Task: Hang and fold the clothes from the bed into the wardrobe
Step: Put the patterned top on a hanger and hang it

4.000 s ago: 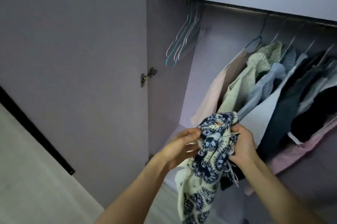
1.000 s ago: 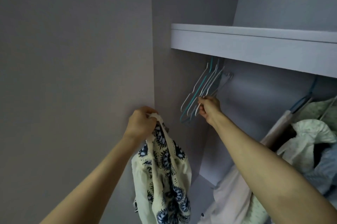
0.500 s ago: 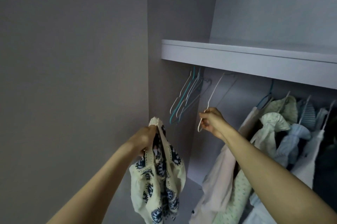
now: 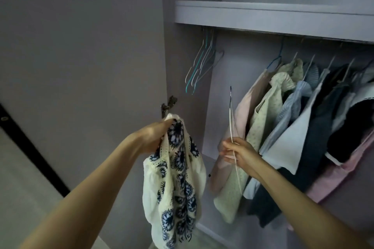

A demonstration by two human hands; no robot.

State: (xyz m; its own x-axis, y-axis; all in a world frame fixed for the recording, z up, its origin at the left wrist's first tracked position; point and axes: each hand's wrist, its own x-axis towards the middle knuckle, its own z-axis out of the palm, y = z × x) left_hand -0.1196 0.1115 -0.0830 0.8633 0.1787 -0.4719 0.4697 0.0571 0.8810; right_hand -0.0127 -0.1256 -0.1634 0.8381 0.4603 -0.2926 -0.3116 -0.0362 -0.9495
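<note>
Right hand (image 4: pixel 240 154) pinches a thin white wire hanger (image 4: pixel 232 127) partway down its frame, fingers curled round the wire, with the hook pointing up above the knuckles and the rest of the frame running down past the wrist. Across from it, well apart, the left hand (image 4: pixel 153 137) grips the top of a cream garment with dark blue floral print (image 4: pixel 176 184), fingers bunched tightly in the fabric so the cloth hangs in a loose column below the fist. Hanger and garment are not yet joined, so this piece is, by my reading, only at the threading stage; it must go over the hanger and then up onto the rail. Just beyond the right hand, a row of hung clothes (image 4: pixel 299 119) already fills the rail, which suggests a good share of the hanging is done; how much remains on the bed cannot be told, since the bed is out of view. Above and between the two hands, spare empty hangers (image 4: pixel 200 66) hang beside the wardrobe's side wall. Open rail between these and the hung clothes gives fair room for the new piece. Overhead, the shelf edge (image 4: pixel 263 16) juts forward, and the door hinge (image 4: pixel 169 104) sits just above the left fist, both worth clearing when lifting.
</note>
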